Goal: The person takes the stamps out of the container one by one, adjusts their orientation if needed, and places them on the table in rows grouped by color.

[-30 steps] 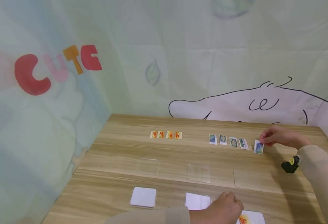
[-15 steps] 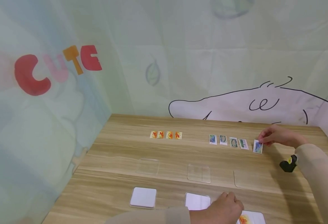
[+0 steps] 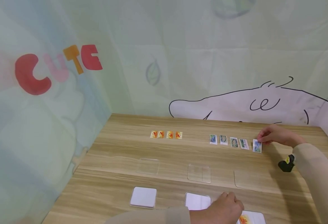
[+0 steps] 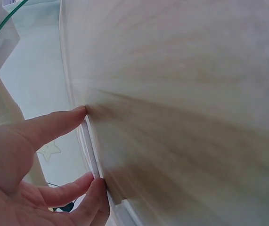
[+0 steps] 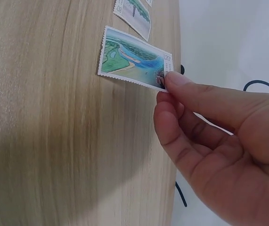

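Note:
My right hand (image 3: 281, 137) pinches the right-hand postage stamp (image 3: 257, 146) of a row at the back right. In the right wrist view the stamp (image 5: 132, 59) shows a green shore and blue water, its corner between thumb and fingertips. Several blue-green stamps (image 3: 234, 142) lie just left of it. At the table's front my left hand (image 3: 222, 209) holds a white card in a clear case (image 3: 253, 217), which bears an orange picture. The left wrist view shows thumb and fingers at opposite ends of the white edge (image 4: 91, 148). My palm and the frame's edge hide part of it.
Several orange-yellow stamps (image 3: 169, 134) lie in a row at the back left of the wooden table (image 3: 110, 146). Clear plates (image 3: 198, 173) lie across the middle. Two white cards (image 3: 143, 197) sit left of my left hand. A printed curtain (image 3: 180, 62) stands behind.
My right hand has shifted slightly left with the pinched stamp, closer to the neighbouring stamps. My left hand has stayed where it was.

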A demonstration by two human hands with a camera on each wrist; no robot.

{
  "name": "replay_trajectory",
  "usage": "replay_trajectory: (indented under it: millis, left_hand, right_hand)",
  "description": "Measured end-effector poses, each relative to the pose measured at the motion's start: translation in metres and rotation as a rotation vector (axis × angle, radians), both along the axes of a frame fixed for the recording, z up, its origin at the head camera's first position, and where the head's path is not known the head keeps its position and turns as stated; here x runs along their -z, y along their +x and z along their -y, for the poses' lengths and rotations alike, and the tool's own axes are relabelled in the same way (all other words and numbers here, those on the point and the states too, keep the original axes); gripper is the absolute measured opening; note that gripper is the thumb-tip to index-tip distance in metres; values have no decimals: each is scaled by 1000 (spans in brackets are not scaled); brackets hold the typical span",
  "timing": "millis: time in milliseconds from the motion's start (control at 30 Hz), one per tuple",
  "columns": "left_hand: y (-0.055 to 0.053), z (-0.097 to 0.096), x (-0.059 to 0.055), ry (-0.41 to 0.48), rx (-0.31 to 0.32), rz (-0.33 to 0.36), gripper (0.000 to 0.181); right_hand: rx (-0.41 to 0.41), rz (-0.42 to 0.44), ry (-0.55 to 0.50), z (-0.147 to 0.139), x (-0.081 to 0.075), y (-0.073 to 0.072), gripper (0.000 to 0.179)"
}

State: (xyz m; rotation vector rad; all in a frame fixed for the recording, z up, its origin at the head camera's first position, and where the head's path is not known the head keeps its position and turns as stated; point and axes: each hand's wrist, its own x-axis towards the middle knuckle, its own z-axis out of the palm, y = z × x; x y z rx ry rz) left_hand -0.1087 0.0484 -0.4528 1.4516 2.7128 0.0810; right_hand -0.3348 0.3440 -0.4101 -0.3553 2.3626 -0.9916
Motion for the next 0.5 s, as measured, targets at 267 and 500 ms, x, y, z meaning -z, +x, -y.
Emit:
replay_trajectory:
  millis: [267, 500]
  left_hand:
    - [-1, 1, -1, 21, -5, 29, 35]
    - [-1, 0, -3, 9, -2, -13, 34]
  right_hand:
    - [3, -24, 19, 1, 0, -1, 17]
    - [1, -47, 23, 2, 1, 0, 17]
